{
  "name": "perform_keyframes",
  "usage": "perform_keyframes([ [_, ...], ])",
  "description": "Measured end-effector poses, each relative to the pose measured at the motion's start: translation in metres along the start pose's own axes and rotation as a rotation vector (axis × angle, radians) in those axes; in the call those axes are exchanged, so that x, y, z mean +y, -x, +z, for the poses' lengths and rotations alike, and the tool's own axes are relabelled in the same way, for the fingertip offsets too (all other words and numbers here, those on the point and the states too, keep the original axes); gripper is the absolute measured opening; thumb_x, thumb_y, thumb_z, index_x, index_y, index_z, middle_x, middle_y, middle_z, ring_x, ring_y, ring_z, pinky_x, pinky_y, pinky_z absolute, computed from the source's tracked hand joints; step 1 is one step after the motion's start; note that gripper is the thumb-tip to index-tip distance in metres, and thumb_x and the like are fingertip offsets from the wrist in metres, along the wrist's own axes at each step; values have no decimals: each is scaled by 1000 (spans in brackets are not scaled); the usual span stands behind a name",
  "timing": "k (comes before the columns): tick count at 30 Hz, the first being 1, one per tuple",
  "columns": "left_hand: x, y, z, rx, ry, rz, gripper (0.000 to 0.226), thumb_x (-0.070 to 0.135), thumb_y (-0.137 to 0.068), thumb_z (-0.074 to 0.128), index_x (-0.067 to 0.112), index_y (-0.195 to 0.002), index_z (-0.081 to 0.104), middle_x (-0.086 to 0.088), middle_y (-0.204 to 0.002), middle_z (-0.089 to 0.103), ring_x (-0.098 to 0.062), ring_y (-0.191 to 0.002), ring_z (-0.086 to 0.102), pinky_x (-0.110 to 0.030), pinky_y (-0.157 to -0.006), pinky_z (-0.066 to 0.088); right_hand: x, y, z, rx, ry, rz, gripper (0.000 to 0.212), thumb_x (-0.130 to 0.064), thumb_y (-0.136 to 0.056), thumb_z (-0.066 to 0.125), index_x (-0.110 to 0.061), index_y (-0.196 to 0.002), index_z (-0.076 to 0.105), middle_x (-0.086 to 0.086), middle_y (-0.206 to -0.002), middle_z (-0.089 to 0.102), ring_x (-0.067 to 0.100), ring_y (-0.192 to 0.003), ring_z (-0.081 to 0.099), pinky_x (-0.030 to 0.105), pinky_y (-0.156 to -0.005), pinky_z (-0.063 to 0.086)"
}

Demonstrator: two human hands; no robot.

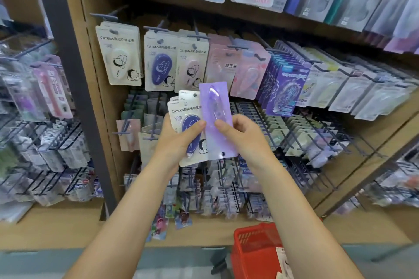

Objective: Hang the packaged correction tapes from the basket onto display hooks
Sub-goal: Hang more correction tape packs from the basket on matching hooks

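Both hands are raised in front of the display shelf, each gripping packaging. The left hand (179,140) is closing around a small fanned stack of cream-backed Campus correction tape packs (184,118); three card tops are showing, the front one carrying a dark blue tape, thumb pressing across its face. The right hand (240,133) is pinching one purple pack (216,120) between thumb and fingers at its right edge, card standing nearly upright, hang hole at the bottom end. The purple pack is touching and overlapping the right side of the left hand's stack.

Behind the hands, the middle row of hooks (156,28) is holding hanging packs: one cream pack with a white tape (119,56), one with a dark blue tape (159,65), one with a pink tape (191,68), then two pink-backed stacks (235,68), then one blue-purple stack (285,88), then several pale stacks running off right, too blurred to be counting. The top row is showing at least four Campus packs, cut off by the frame edge.

One red basket (254,247) is sitting low at the right, beneath the right forearm, with at least one carded pack (281,258) showing inside; how many more I cannot tell.
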State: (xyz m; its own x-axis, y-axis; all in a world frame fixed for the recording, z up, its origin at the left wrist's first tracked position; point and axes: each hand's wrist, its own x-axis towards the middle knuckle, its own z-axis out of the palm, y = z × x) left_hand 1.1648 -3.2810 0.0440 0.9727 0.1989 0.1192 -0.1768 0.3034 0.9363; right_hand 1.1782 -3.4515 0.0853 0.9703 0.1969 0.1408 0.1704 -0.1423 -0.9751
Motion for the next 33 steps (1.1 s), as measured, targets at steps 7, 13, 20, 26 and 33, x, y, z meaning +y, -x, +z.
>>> perform_keyframes([
  [7, 9, 0, 56, -57, -21, 64, 78, 35, -70, 92, 18, -136, 53, -6, -127, 71, -25, -117, 70, -54, -102, 55, -16, 17, -76, 44, 15, -82, 12, -32, -89, 79, -26, -88, 69, -6, -81, 70, 11, -69, 61, 24, -52, 38],
  [13, 10, 7, 145, -27, -16, 124, 84, 31, -65, 91, 14, -138, 52, -6, -125, 72, -22, -111, 73, -47, -95, 60, -20, 28, -141, -12, -47, -116, 36, -16, -87, 80, -28, -114, 61, -5, -117, 71, 10, -98, 69, 18, -67, 50],
  [20, 9, 17, 241, 15, -52, 172, 69, 23, -76, 90, 19, -134, 54, -2, -123, 72, -22, -112, 72, -47, -95, 60, -30, 43, -270, 77, 52, -149, 27, -5, -87, 76, -15, -112, 69, 6, -103, 73, 8, -76, 65, 20, -65, 48],
  [26, 10, 25, 318, 58, -88, 198, 79, 33, -69, 94, 24, -136, 52, 1, -124, 71, -22, -111, 72, -55, -98, 57, -45, 43, -378, 317, -111, -211, 19, -14, -85, 81, -3, -97, 71, 10, -77, 73, 26, -68, 67, 36, -63, 47],
  [33, 14, 26, 401, 44, -78, 267, 69, 23, -80, 89, 20, -138, 52, 0, -124, 72, -22, -113, 71, -57, -99, 56, -61, 29, -460, 360, -181, -275, 20, -20, -79, 85, -15, -66, 72, 1, -63, 55, 17, -59, 46, 26, -56, 36],
])
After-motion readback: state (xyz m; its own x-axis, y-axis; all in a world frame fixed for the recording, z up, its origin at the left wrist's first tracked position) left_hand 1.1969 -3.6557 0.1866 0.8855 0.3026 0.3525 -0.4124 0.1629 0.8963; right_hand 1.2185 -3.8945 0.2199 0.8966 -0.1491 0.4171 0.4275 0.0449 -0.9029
